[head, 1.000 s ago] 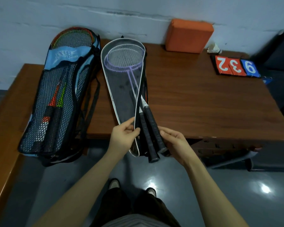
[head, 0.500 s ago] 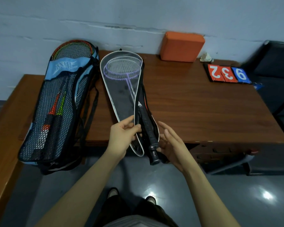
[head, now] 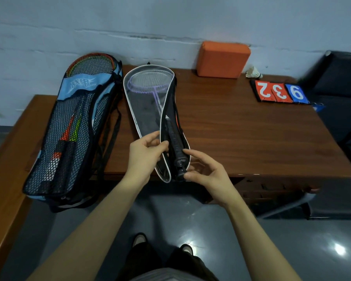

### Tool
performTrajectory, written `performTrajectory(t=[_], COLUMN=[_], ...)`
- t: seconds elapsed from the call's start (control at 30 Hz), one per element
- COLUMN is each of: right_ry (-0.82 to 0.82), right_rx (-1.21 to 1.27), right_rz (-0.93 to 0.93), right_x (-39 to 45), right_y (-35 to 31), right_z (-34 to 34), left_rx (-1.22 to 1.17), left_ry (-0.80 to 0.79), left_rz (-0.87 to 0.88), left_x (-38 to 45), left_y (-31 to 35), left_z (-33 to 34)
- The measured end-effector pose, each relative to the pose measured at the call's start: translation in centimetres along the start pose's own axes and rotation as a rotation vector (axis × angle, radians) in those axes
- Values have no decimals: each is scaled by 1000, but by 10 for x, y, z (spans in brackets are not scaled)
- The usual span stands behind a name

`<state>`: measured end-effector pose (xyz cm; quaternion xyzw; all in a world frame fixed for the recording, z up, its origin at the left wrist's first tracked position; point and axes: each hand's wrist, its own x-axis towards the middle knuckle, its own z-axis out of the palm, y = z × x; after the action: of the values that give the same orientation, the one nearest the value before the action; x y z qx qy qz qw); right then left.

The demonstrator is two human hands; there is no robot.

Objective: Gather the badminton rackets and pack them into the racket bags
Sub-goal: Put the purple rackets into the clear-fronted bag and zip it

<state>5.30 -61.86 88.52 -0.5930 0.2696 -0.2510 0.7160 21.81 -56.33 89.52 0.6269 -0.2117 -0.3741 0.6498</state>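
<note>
The left hand (head: 144, 154) pinches the grey racket bag (head: 148, 110) flap on the bench (head: 241, 130) — right hand (head: 206, 172) spread by the black handles (head: 175, 147) — closing the cover seems next.

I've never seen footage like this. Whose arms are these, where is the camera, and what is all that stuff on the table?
There is no machine here: a person wears a wide-angle camera on the head, looking down at their own bare arms, so you see what they see. On the wooden table lie two racket bags. The blue mesh bag on the left already holds rackets. The black bag with white trim lies open, with purple rackets inside. The left hand pinches the bag's edge; the right hand touches the black handle sticking out at its end. Further back sit an orange block, a shuttlecock and number cards showing 2, 3, 9.
</note>
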Motion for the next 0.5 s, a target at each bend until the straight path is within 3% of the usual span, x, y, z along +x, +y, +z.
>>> performTrajectory(t=[0.2, 0.33, 0.43, 0.5], right_ry=[229, 222, 114, 156], right_rx=[-112, -182, -127, -71], right_rz=[-49, -64, 9, 51], right_x=[13, 15, 13, 14], right_y=[10, 14, 9, 8], right_z=[11, 9, 2, 1], left_rx=[-26, 37, 143, 166], left_ry=[-17, 23, 73, 65], left_rz=[30, 30, 31, 24], left_x=[-5, 1, 6, 7], left_y=[8, 5, 2, 1], left_z=[7, 9, 8, 10])
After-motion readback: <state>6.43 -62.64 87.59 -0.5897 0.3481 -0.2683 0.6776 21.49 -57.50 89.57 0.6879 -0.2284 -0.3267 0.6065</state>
